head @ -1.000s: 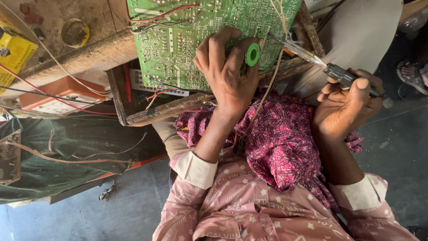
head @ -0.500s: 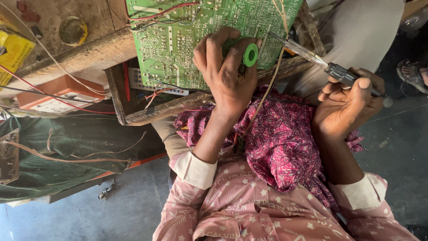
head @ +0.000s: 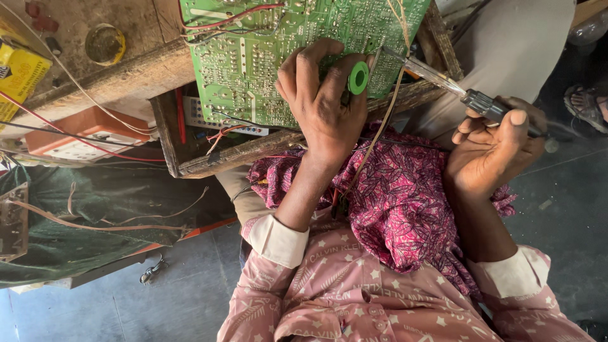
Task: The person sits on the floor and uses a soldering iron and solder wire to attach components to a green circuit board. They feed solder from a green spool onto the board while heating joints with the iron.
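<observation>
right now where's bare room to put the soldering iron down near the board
Free: the worn wooden benchtop left of the green circuit board, between the round tin and the board's edge. The grey floor beyond the right hand is also bare. Crowded: the board under the left hand, and the wooden tray with wires.

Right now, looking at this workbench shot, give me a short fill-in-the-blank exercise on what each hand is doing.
1. The left hand rests on a circuit board coloured ____.
2. The right hand grips a ____ iron by its dark handle.
3. The small spool at the left hand is ____ in colour.
4. The cloth on the lap is mostly ____.

Missing words: green; soldering; green; pink
</observation>
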`<state>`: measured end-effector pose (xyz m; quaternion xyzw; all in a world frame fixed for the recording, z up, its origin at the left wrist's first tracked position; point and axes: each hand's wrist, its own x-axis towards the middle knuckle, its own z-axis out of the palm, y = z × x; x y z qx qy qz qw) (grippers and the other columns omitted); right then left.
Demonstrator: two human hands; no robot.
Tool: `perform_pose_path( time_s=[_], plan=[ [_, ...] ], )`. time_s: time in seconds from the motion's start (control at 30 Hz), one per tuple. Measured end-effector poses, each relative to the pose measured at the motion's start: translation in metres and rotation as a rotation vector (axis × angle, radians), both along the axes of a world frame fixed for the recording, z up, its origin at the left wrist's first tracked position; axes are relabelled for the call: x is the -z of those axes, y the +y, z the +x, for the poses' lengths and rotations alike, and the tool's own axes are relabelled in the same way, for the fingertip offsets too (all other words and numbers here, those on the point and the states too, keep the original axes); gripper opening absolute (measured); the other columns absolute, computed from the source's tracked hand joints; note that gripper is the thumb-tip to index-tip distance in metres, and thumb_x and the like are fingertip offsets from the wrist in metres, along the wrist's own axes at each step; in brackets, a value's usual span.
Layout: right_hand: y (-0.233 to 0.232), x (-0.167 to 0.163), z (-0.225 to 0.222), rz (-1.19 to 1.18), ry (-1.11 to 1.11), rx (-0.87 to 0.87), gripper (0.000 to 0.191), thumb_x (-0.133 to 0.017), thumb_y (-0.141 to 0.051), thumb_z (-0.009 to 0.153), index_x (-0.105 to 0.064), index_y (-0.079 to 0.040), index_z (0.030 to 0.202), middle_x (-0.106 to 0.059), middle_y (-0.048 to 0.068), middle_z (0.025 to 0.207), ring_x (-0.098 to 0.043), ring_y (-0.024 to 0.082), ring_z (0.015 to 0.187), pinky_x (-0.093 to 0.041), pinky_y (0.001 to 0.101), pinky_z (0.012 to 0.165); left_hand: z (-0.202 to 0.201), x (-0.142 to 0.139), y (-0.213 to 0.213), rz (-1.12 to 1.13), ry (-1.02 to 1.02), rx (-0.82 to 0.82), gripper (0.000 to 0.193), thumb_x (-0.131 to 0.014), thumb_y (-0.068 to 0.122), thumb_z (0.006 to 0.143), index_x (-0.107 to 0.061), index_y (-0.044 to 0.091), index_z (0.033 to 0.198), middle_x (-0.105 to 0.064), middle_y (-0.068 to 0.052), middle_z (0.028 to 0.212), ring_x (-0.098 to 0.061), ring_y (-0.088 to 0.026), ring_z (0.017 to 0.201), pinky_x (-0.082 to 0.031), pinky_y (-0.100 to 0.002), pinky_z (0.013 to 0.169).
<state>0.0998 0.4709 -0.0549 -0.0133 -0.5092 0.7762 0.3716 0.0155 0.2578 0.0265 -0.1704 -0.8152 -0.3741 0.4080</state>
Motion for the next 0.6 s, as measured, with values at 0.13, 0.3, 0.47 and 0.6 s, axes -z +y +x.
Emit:
perform_pose_path(
  time_s=[0.13, 0.3, 0.47, 0.6],
  plan=[
    [-0.0015, -0.0022, -0.0013, 0.003, 0.027, 0.006, 0.034, -0.065, -0.029, 0.119, -0.056, 0.004, 0.119, -0.069, 0.020, 0.094, -0.066, 0.022, 0.068, -0.052, 0.0302, 0.054, -0.0016, 0.0021, 0.0001, 0.000, 0.007, 0.002, 0.031, -0.083, 0.009, 0.084, -0.073, 0.020, 0.111, -0.056, 0.003, 0.129, -0.050, -0.022, 0.120, -0.038, -0.039, 0.103],
    [-0.0026, -0.0043, -0.0020, 0.002, 0.023, -0.009, 0.034, -0.064, -0.029, 0.119, -0.057, 0.005, 0.117, -0.069, 0.021, 0.095, -0.065, 0.022, 0.068, -0.053, 0.0308, 0.054, -0.0041, 0.0037, -0.0009, 0.010, 0.021, 0.006, 0.030, -0.084, 0.010, 0.087, -0.072, 0.020, 0.112, -0.056, 0.004, 0.130, -0.050, -0.020, 0.121, -0.039, -0.038, 0.103],
    [-0.0015, -0.0026, -0.0024, -0.001, 0.009, -0.003, 0.035, -0.063, -0.029, 0.120, -0.056, 0.004, 0.113, -0.069, 0.022, 0.095, -0.065, 0.022, 0.068, -0.052, 0.0310, 0.054, -0.0028, 0.0033, -0.0016, -0.010, 0.006, -0.003, 0.030, -0.083, 0.009, 0.085, -0.073, 0.020, 0.111, -0.056, 0.003, 0.129, -0.050, -0.022, 0.121, -0.038, -0.039, 0.102],
    [-0.0002, -0.0019, -0.0029, -0.010, 0.029, -0.012, 0.033, -0.064, -0.028, 0.119, -0.056, 0.004, 0.117, -0.069, 0.021, 0.095, -0.065, 0.022, 0.068, -0.052, 0.0306, 0.053, -0.0031, 0.0029, -0.0006, 0.001, 0.013, 0.005, 0.029, -0.083, 0.010, 0.086, -0.073, 0.021, 0.111, -0.056, 0.004, 0.130, -0.050, -0.021, 0.121, -0.039, -0.038, 0.102]
  ],
)
